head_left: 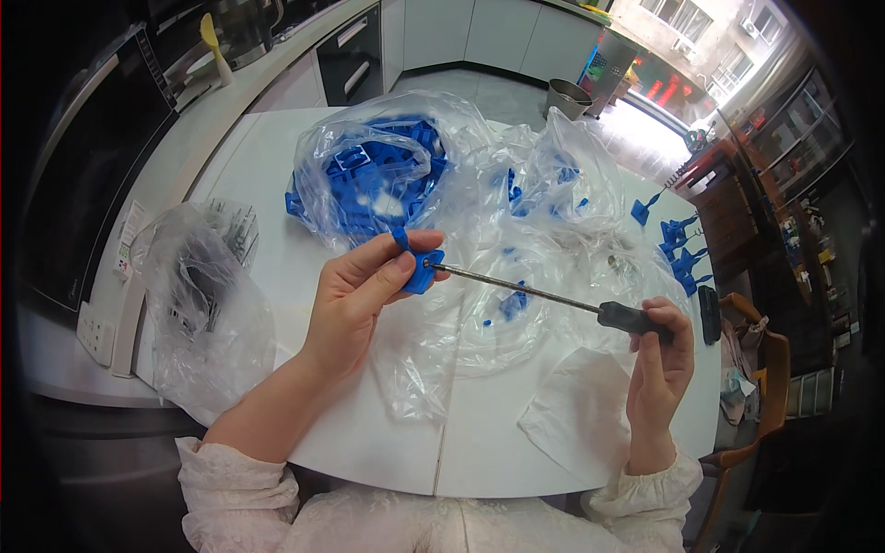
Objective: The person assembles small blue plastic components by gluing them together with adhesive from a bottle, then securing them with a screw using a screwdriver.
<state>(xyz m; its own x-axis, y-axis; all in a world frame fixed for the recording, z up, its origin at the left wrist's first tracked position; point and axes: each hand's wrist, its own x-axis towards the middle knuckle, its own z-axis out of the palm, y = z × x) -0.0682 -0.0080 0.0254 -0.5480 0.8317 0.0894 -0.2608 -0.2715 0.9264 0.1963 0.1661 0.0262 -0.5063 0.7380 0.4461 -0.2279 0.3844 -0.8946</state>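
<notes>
My left hand (369, 284) pinches a small blue plastic part (423, 273) between thumb and fingers, above the middle of the table. In my right hand (659, 364) is the black handle of a screwdriver (521, 288). Its long metal shaft points left, and the tip meets a small screw or hole in the blue part's face. Just beyond my left hand, a clear plastic bag (318, 152) is full of blue plastic parts (406, 170). More clear bags (590, 152) with a few small blue pieces (513, 302) spread under and behind the screwdriver.
Several blue assembled pieces (680, 249) stand along the table's right edge, near a black object (709, 314). On the left lies a clear bag (198, 304) of metal-coloured strips. White paper (576, 410) rests near my right forearm. A wooden chair (770, 396) stands at the right.
</notes>
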